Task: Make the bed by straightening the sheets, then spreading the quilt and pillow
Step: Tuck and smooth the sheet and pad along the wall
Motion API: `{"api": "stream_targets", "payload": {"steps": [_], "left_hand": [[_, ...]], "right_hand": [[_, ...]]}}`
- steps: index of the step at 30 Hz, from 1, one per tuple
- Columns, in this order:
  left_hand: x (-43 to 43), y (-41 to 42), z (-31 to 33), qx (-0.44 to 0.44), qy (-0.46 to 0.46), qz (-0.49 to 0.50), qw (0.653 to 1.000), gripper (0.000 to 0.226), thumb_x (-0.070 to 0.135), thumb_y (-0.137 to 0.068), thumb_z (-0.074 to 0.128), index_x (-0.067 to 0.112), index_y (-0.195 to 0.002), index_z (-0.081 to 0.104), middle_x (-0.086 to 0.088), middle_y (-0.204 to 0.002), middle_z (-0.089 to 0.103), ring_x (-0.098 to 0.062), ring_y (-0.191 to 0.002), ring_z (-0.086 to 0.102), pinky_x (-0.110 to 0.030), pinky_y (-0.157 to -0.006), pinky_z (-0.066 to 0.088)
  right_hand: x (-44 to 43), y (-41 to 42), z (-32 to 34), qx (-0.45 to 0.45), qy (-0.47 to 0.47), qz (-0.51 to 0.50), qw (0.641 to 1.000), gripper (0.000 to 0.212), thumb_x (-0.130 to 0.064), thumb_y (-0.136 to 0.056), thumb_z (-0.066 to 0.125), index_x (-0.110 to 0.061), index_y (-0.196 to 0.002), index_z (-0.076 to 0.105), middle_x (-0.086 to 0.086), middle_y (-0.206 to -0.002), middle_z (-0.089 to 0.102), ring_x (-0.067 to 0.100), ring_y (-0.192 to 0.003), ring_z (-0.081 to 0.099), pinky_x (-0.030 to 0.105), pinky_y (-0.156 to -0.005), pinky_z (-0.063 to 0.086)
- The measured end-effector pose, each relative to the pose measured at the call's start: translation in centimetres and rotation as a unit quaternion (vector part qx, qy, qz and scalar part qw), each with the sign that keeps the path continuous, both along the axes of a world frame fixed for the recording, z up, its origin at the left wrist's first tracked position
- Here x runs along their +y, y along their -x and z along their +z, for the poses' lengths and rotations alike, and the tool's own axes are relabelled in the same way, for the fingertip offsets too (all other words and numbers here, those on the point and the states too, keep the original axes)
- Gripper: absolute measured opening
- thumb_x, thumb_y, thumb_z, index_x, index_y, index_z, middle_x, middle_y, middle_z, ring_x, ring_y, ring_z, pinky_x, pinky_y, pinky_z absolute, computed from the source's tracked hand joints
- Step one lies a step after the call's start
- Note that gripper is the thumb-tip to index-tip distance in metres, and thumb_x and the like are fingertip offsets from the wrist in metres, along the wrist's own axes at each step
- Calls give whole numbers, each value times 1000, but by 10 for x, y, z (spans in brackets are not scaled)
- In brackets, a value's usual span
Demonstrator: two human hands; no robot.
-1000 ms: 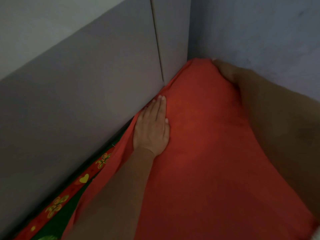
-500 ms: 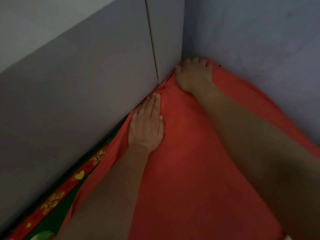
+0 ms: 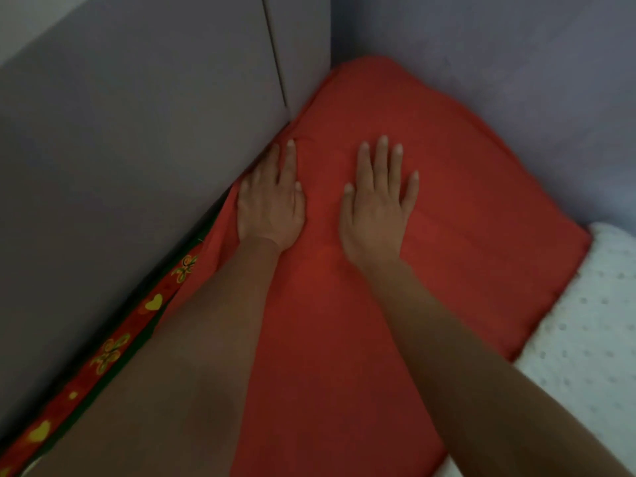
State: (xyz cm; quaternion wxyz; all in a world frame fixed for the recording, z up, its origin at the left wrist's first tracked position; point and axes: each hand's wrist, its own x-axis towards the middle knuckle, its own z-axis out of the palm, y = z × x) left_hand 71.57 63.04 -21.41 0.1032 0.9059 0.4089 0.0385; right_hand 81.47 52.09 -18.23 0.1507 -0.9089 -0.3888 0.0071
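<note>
Both hands lie flat, palms down with straight fingers, pressing on one red pillow [image 3: 464,218] and grasping nothing. The left hand [image 3: 272,210] rests on the pillow's edge where it meets the headboard [image 3: 137,149]. The right hand [image 3: 377,215] sits just beside it, nearer the pillow's middle, with its fingers slightly spread.

The pillow is soft and padded, covered in plain matte red cloth with rounded corners. It reaches from under both forearms up into the corner beyond the fingertips. A few shallow creases show ahead of the left hand.

The headboard, to the left of the left hand, is smooth grey and flat, made of two panels parted by one thin seam. A dull bluish wall [image 3: 499,63] rises beyond and to the right of the right hand.

Below the left forearm runs one strip of patterned sheet [image 3: 113,349], a red band on dark green. It carries at least two yellow hearts and two looping flower motifs. To the right of the right forearm lies white fabric [image 3: 592,321] with small dots, and the frame cuts it off.

The left hand's outer fingers, against the headboard, are hard to make out. The forearms cover much of the pillow's near part. The whole picture is dim and somewhat blurred.
</note>
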Motion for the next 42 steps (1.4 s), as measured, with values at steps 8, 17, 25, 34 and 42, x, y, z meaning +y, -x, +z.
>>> {"api": "stream_targets", "payload": {"steps": [8, 17, 25, 34, 42], "left_hand": [[2, -1, -2, -1, 6, -1, 1000, 63, 30, -94, 31, 17, -153, 13, -14, -154, 28, -29, -135, 37, -44, -105, 31], [2, 0, -3, -4, 2, -9, 1000, 65, 30, -92, 28, 17, -153, 10, -13, -155, 25, -29, -136, 34, -44, -107, 30], [1, 2, -7, -12, -19, -4, 1000, 64, 31, -93, 29, 17, -153, 11, -10, -155, 27, -29, -133, 37, -45, -105, 31], [6, 6, 5, -59, 48, -14, 997, 68, 35, -95, 40, 23, -154, 7, -4, -161, 12, -25, -143, 23, -40, -114, 19], [-64, 103, 33, -75, 5, -167, 983, 68, 23, -88, 39, 10, -152, 18, -9, -160, 14, -25, -148, 9, -40, -120, 4]], "right_hand": [[-79, 39, -34, 31, 86, -61, 994, 60, -43, -100, 19, -22, -155, 2, 1, -163, -2, 22, -149, -6, 51, -119, 1], [-72, 35, -51, 16, 96, -67, 993, 63, -42, -99, 21, -23, -154, -1, 2, -163, -2, 24, -149, -6, 52, -119, 0], [-73, 35, -53, -6, 78, -68, 995, 61, -42, -99, 21, -23, -154, 2, 2, -163, 0, 24, -149, -4, 52, -119, 0], [-75, 36, -56, -25, 55, -68, 996, 60, -42, -100, 18, -25, -154, 2, -1, -163, -2, 22, -149, -5, 49, -120, -2], [-76, 33, -57, -36, 42, -62, 997, 60, -44, -99, 15, -24, -155, 3, 0, -163, -1, 23, -149, -2, 50, -120, 0]]}}
